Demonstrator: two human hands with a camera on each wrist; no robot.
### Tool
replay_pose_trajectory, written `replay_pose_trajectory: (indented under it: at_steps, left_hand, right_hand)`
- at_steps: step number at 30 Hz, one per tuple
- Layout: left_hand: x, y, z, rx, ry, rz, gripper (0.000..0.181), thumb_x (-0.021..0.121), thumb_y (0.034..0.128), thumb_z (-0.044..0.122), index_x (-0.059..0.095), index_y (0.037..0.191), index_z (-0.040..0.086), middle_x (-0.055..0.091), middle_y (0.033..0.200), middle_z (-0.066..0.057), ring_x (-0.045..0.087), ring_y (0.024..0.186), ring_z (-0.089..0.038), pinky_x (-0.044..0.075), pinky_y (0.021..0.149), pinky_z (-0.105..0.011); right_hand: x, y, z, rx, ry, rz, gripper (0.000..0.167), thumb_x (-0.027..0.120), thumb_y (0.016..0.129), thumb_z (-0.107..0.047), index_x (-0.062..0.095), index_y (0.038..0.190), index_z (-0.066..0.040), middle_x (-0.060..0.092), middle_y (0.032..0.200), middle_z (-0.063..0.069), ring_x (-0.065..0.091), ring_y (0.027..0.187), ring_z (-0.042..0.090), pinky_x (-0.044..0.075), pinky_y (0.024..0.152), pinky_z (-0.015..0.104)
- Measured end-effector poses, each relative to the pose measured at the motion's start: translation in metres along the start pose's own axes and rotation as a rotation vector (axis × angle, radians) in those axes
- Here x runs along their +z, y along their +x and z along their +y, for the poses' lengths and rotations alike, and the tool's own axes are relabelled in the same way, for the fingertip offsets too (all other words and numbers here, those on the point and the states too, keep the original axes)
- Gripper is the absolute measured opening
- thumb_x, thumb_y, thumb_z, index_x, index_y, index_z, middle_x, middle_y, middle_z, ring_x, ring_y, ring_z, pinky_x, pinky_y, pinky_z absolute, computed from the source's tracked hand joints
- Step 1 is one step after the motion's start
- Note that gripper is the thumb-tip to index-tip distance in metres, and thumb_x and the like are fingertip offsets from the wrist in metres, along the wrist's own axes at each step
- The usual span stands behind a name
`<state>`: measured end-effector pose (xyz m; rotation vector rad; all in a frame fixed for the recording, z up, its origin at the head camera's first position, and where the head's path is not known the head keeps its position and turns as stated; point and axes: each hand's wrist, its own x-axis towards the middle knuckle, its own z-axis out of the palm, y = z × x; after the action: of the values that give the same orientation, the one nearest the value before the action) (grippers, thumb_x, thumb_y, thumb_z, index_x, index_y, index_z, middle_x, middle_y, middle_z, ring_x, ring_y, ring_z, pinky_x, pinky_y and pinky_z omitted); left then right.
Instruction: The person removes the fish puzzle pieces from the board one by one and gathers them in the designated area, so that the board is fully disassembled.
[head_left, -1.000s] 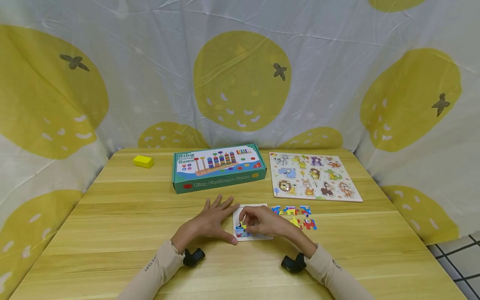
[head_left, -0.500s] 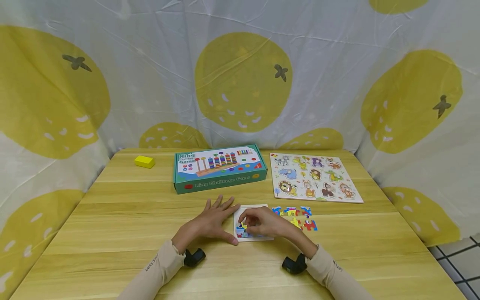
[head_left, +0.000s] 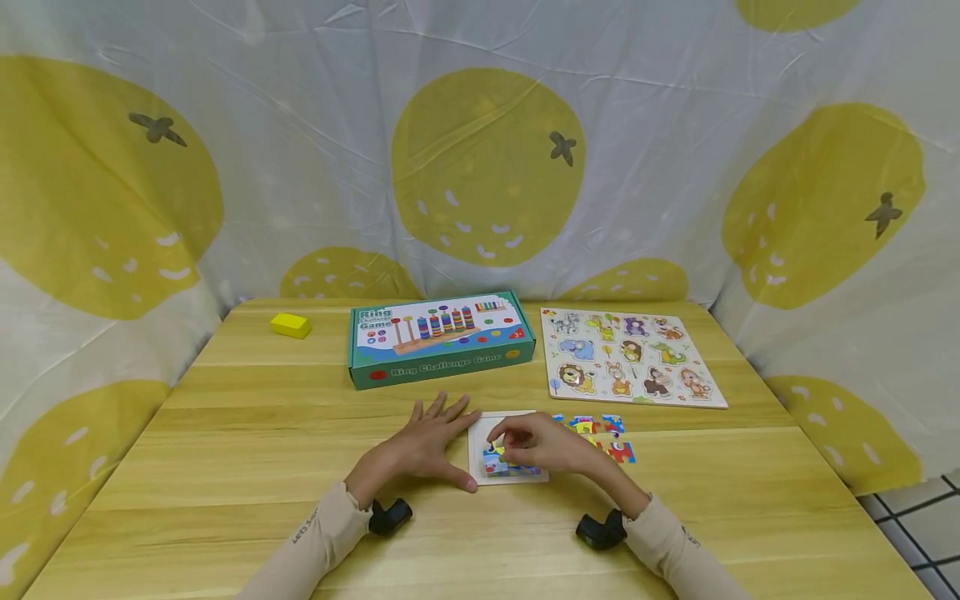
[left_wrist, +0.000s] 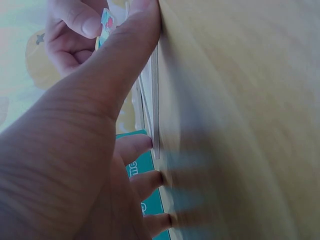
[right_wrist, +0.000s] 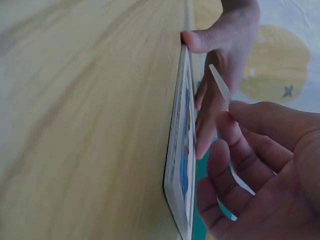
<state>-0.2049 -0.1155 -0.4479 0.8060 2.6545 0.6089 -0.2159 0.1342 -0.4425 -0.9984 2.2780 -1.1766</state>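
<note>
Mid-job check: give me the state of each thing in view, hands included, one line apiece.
Left hand: fingers spread, touching the puzzle tray's left edge
Right hand: pinching a puzzle piece
Puzzle piece: held, raised above the tray
Puzzle tray: flat on the table, partly filled
Loose pieces: right of the tray, partly hidden
Ring Challenge Game box: closed, lying flat
Animal puzzle board: lying flat
Yellow block: lying untouched
</note>
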Motion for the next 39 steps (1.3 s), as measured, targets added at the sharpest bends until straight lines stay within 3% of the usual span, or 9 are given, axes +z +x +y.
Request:
replay_pose_trajectory:
  at_steps: [10,17,24,39]
  left_hand:
    - [-0.001,0.000,0.003,-0.009,0.008,0.003,0.107,0.074,0.0667,0.067,0.028,0.152,0.022,0.012,0.161,-0.006,-0.002,0.146,-0.041,-0.006,0.110,-0.066]
    - [0.000,0.000,0.002,-0.006,0.007,0.002,0.108,0.073,0.0664,0.068,0.027,0.153,0.023,0.012,0.161,-0.005,-0.003,0.146,-0.040,-0.007,0.110,-0.066]
    - [0.000,0.000,0.001,-0.010,-0.001,-0.002,0.108,0.074,0.0666,0.067,0.027,0.153,0.023,0.011,0.161,-0.004,-0.004,0.146,-0.039,-0.008,0.111,-0.065]
    - [0.000,-0.001,0.002,-0.010,-0.016,-0.009,0.107,0.075,0.0673,0.065,0.027,0.153,0.023,0.011,0.161,-0.004,-0.005,0.146,-0.038,-0.009,0.111,-0.064]
  right_hand:
    - [-0.016,-0.024,0.011,-0.001,0.017,0.036,0.021,0.063,0.092,-0.010,0.065,0.113,-0.010,0.060,0.083,0.001,0.052,0.069,0.007,0.042,0.060,0.019]
    - [-0.025,-0.044,0.017,0.048,0.001,0.072,0.020,0.064,0.092,-0.010,0.065,0.111,-0.013,0.060,0.086,0.001,0.053,0.074,0.009,0.045,0.065,0.021]
    - [-0.031,-0.061,0.024,0.028,-0.012,0.103,0.023,0.064,0.091,-0.007,0.064,0.114,-0.008,0.062,0.085,0.004,0.054,0.073,0.009,0.046,0.064,0.022]
    - [-0.037,-0.086,0.038,0.035,0.056,0.088,0.020,0.066,0.090,-0.008,0.062,0.109,-0.004,0.061,0.086,0.008,0.054,0.073,0.008,0.047,0.064,0.020]
